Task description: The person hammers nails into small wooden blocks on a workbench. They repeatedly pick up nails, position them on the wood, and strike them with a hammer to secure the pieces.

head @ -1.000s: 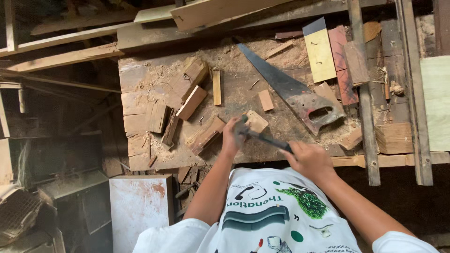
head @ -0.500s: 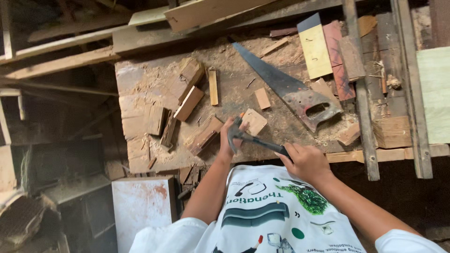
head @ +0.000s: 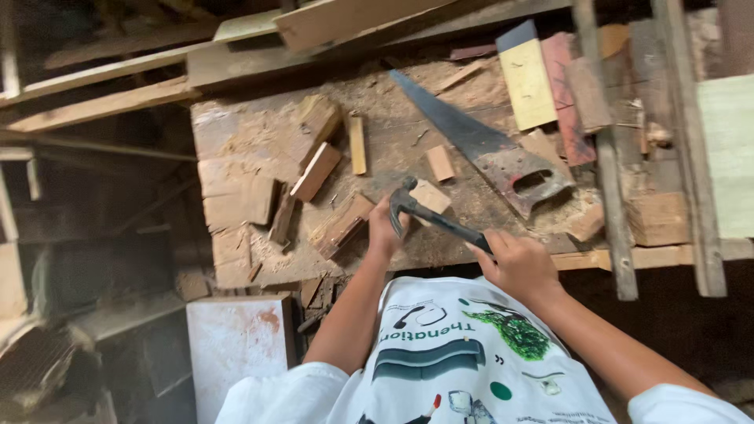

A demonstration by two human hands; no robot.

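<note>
A dark claw hammer [head: 428,213] is held by its handle in my right hand [head: 514,263], with its head raised just above the bench near my other hand. My left hand [head: 385,232] rests on the wooden workbench [head: 259,141], fingers pinched at a small pale wood block [head: 430,195] beside the hammer head. What the fingers hold is hidden by the hammer head. A handsaw [head: 491,149] with a worn handle lies diagonally on the bench beyond the block.
Several wood offcuts [head: 316,171] lie scattered over the sawdust-covered bench. A yellow board [head: 528,82] and a reddish board [head: 567,94] lean at the back right. Long planks [head: 110,106] cross the left. A white panel [head: 236,338] stands below the bench.
The hammer head has swung up and left, closer to my left hand. My left hand stays at the small block. The view has shifted slightly.
</note>
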